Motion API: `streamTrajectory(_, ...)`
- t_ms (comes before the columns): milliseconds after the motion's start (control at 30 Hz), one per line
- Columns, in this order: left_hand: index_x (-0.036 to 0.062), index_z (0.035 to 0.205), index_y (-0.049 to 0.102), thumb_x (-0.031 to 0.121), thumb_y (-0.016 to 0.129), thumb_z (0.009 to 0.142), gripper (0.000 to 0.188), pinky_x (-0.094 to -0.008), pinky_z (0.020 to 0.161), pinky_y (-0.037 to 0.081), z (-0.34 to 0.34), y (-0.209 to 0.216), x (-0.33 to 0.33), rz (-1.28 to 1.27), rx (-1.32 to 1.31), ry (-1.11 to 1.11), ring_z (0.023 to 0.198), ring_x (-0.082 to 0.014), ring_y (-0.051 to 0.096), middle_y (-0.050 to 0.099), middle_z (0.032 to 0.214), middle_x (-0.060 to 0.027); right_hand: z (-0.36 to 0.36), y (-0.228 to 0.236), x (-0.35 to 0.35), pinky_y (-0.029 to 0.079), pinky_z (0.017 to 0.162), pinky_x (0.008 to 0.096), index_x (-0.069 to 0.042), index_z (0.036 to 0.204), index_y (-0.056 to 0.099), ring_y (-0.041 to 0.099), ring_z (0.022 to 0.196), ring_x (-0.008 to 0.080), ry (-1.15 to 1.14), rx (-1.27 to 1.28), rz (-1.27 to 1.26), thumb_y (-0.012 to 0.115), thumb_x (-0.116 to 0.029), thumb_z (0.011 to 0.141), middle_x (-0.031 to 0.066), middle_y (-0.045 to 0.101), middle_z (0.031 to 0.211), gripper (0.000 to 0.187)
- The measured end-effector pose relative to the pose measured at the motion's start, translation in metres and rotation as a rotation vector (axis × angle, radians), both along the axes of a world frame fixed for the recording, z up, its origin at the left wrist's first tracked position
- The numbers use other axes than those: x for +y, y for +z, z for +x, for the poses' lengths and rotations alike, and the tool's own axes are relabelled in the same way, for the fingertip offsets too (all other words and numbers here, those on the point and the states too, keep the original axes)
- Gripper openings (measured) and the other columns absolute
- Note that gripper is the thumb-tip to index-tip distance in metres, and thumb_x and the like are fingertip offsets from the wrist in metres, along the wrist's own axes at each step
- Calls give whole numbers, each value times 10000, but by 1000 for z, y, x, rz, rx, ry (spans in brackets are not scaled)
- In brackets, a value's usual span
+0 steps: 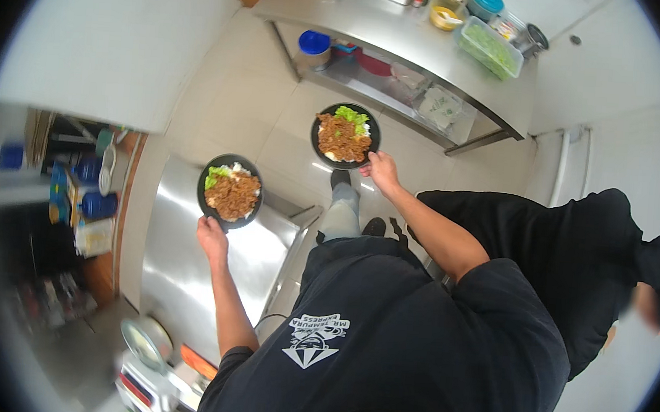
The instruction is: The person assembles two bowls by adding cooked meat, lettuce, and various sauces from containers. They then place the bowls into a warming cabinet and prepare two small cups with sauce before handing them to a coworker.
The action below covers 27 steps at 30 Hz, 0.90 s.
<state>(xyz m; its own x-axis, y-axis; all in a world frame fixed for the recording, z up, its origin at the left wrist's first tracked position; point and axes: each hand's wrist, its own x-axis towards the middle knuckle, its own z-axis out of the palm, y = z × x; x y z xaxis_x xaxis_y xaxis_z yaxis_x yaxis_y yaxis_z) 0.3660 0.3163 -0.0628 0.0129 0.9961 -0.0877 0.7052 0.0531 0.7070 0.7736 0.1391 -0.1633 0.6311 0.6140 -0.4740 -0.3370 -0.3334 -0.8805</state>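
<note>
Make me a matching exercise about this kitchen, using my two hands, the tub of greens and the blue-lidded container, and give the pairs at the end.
Column one
1. Left hand
2. Right hand
3. Tub of greens
4. Blue-lidded container

Column two
A. Grips the dish with far-side lettuce
B. Below the top of the steel table
C. Grips the dish with left-side lettuce
D. On top of the steel table

Right pairs: 1-C, 2-A, 3-D, 4-B

1 head-worn fisheye, facing down, hands (381,170) fairly near
</note>
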Motion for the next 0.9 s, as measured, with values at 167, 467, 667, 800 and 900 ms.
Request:
streamTrajectory(167, -77, 1029, 559, 137, 450, 976, 246, -339, 519, 495, 176, -37, 90, 28, -145, -234, 594, -176, 606, 624, 715, -115, 100, -8, -21, 560, 617, 318, 55, 1015, 553, 679, 707, 233, -163, 41, -64, 481, -223, 993, 169, 646, 855, 288)
streamTrajectory(467, -118, 1199, 479, 84, 474, 931, 335, -352, 518, 541, 435, -70, 253, -207, -248, -468, 585, -241, 680, 670, 763, -178, 254, 17, 45, 558, 624, 316, 46, 1006, 587, 666, 684, 200, -231, -163, -92, 486, -235, 1003, 136, 658, 832, 298)
streamTrajectory(667, -121, 1220, 447, 65, 454, 942, 335, -335, 506, 559, 522, -83, 311, -245, -201, -555, 613, -244, 686, 666, 838, -207, 315, 18, 111, 545, 605, 315, 60, 964, 614, 654, 639, 194, -267, -57, 7, 472, -240, 1003, 129, 660, 774, 334)
streamTrajectory(800, -125, 1222, 434, 53, 446, 950, 325, -316, 530, 582, 533, -100, 326, -364, -188, -569, 682, -246, 691, 651, 948, -229, 339, 1, 122, 536, 575, 313, 44, 916, 617, 631, 599, 180, -98, -43, -30, 475, -238, 1000, 123, 654, 722, 326)
streamTrajectory(900, -121, 1232, 415, 53, 434, 956, 327, -324, 576, 599, 528, -102, 336, -397, -154, -590, 717, -253, 689, 645, 968, -214, 355, -11, 128, 531, 561, 315, 29, 865, 605, 634, 588, 186, 16, -64, -62, 482, -245, 996, 120, 651, 697, 327)
